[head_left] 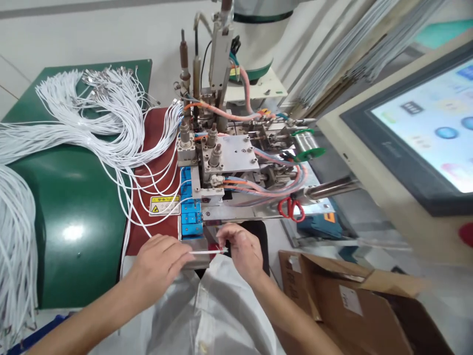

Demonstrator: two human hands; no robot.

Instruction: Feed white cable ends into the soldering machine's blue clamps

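My left hand and my right hand both pinch the same thin white wire, stretched level between them. They hold it right in front of the blue fixture at the near edge of a metal machine. Several white wires run from that fixture out to the left, over the red pad. A white plastic bag lies just below my hands.
A big bundle of white wires lies spread on the green cover at left. A touchscreen panel stands at right. An open cardboard box sits at lower right. Red-handled scissors hang at the machine's front.
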